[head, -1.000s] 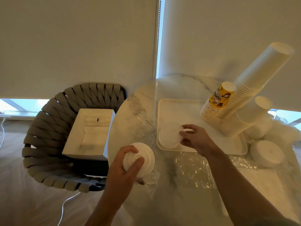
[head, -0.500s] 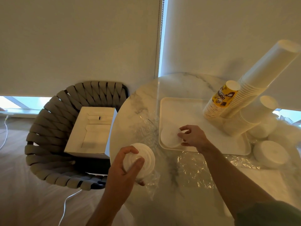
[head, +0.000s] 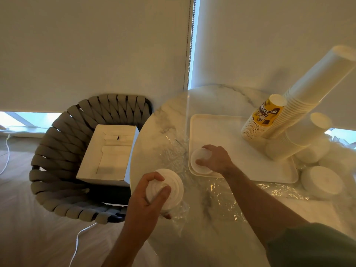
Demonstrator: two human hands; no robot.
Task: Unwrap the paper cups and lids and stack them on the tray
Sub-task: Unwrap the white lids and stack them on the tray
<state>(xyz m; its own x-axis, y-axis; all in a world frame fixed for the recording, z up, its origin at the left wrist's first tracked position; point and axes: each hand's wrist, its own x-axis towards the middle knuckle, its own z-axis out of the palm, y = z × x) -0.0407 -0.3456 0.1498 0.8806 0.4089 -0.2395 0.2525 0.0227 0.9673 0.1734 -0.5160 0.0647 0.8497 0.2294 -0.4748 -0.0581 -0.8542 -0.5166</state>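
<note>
1. The person's left hand (head: 152, 197) grips a stack of white lids (head: 167, 187), fingers and thumb curled round it, with loose plastic wrap (head: 178, 212) hanging from its underside. The stack hangs right over the near left edge of the round marble table (head: 165, 122).

2. The right hand (head: 215, 159) lies on a second, lower pile of lids (head: 200, 162), fingers curled over its top and thumb against its near side. This pile sits in the near left corner of the white tray (head: 221, 132), close against the tray's rim.

3. The middle of the tray is bare; its far right end carries leaning stacks of paper cups: a tall white stack (head: 316, 87), a shorter yellow printed stack (head: 265, 114) touching it, and another white stack (head: 300, 137) lying lower.

4. Just past the tray's right edge lies one more round of lids (head: 323, 182), on the table among more wrapping.

5. Crumpled clear film (head: 221, 195) is spread on the table between the tray's near rim and the person, under the right forearm.

6. Left of the table, nearly touching its edge, stands a woven chair (head: 63, 151) holding an open cardboard box (head: 109, 153). A white cable (head: 77, 241) trails on the floor below it.

7. Closed blinds (head: 96, 45) hang just behind the table and chair.
</note>
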